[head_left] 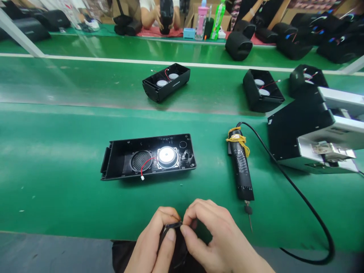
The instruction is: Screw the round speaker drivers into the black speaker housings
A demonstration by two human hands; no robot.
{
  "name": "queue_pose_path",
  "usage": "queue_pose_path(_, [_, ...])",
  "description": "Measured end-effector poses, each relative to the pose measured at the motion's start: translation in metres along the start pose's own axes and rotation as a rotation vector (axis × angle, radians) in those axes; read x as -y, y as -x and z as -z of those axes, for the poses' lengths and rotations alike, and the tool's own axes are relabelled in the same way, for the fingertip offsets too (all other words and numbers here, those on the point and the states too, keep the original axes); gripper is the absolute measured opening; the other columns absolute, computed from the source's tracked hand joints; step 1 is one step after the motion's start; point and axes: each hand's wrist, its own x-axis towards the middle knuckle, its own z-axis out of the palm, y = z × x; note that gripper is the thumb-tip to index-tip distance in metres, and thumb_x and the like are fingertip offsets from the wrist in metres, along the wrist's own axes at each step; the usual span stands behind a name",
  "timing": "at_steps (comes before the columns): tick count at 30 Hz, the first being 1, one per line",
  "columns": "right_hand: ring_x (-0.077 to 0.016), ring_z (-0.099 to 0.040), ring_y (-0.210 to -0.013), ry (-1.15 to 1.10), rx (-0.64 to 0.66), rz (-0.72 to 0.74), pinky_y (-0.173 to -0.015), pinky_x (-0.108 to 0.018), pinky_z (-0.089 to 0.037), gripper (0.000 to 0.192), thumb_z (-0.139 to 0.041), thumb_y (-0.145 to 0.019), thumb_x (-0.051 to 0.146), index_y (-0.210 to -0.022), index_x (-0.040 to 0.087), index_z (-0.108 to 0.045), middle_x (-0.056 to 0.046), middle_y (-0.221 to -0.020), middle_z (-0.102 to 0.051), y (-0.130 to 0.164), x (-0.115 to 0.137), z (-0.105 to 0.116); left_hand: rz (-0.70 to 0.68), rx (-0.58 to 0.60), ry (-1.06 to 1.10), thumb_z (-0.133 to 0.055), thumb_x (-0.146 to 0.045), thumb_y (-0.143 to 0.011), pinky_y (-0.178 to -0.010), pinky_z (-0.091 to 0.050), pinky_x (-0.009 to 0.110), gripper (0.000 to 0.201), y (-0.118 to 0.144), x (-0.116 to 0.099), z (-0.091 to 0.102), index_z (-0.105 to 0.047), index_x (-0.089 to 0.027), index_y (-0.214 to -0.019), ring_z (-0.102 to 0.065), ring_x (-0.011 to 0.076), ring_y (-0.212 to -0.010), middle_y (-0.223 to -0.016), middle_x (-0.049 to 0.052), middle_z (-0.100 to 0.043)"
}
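At the near edge of our green desk (57, 182), our left hand (155, 242) and right hand (216, 239) meet, fingers (170, 235) of both pinched shut on a small black plastic part (173, 226). Just beyond lies an open black plastic speaker shell (119, 153) with a round silver driver (167, 156) and a red wire. To its right rests a black electric screwdriver (241, 170), cable looping right. Farther off, another black speaker housing (166, 81) sits on the belt, and a co-worker's hands (155, 17) show at the far side.
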Motion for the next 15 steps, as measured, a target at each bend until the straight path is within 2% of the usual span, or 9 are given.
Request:
queue_pose_path(4, [-0.01, -0.057, -0.066, -0.067, 0.132, -0.209, -0.066, -0.027, -0.043, 0.015, -0.062, -0.085, 0.01, -0.078, 0.023, -0.057, 0.007, -0.072, -0.06, -0.0014, 0.0026, 0.0029, 0.036, 0.068, 0.058, -0.049, -0.043, -0.111, -0.085, -0.054, 0.022, 0.024, -0.0032, -0.0041, 0.0025, -0.064, -0.027, -0.102, -0.066, 0.0151, -0.089, -0.099, 0.0, -0.068])
queue_pose_path(7, [-0.0111, -0.057, -0.069, -0.068, 0.16, -0.275, -0.069, -0.029, -0.043, 0.015, -0.063, -0.087, 0.011, -0.079, 0.023, -0.058, 0.007, -0.074, -0.061, 0.0002, 0.0022, 0.0019, 0.028, 0.078, 0.073, -0.048, -0.043, -0.111, -0.085, -0.054, 0.023, 0.025, -0.0032, -0.0052, 0.0016, -0.063, -0.026, -0.101, -0.065, 0.0153, -0.087, -0.097, 0.001, -0.067])
queue_pose_path(15, [-0.0117, -0.055, -0.063, -0.011, 0.075, -0.162, -0.066, -0.031, -0.043, 0.015, -0.062, -0.086, 0.011, -0.079, 0.023, -0.057, 0.008, -0.071, -0.06, 0.0041, -0.0003, -0.0025, -0.023, 0.075, -0.01, -0.047, -0.037, -0.112, -0.085, -0.056, 0.025, 0.025, -0.0029, -0.0024, 0.0015, -0.064, -0.025, -0.1, -0.068, 0.0167, -0.092, -0.099, 0.003, -0.068])
